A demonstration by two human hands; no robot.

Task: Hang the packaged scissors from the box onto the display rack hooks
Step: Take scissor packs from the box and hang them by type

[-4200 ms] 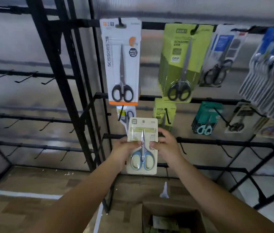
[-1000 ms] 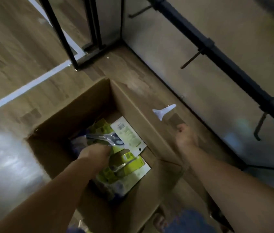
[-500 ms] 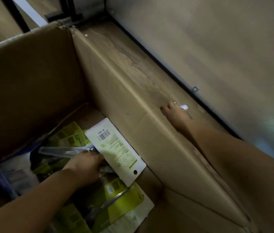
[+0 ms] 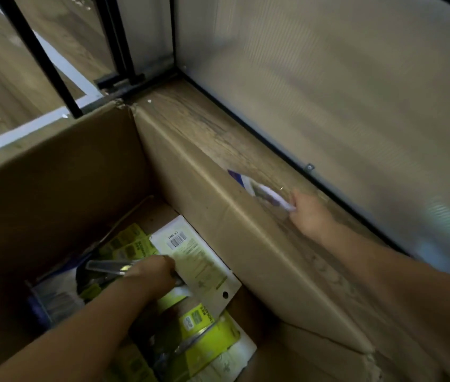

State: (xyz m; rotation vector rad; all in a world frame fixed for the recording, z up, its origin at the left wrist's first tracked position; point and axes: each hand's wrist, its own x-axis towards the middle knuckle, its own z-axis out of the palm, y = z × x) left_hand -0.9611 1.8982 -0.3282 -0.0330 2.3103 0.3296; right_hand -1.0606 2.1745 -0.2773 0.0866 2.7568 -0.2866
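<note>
Since the look up at the rack, where both hands held a pack of blue-handled scissors, the view now points down into the box (image 4: 196,194). The left hand (image 4: 149,274), at the heap a second ago, now grips at the edge of the white pack (image 4: 201,260) lying back-up. The right hand (image 4: 309,213), bare on the floor (image 4: 218,133) half a second ago, now pinches what seems to be a white and blue scrap (image 4: 262,193); blur hides its kind.
</note>
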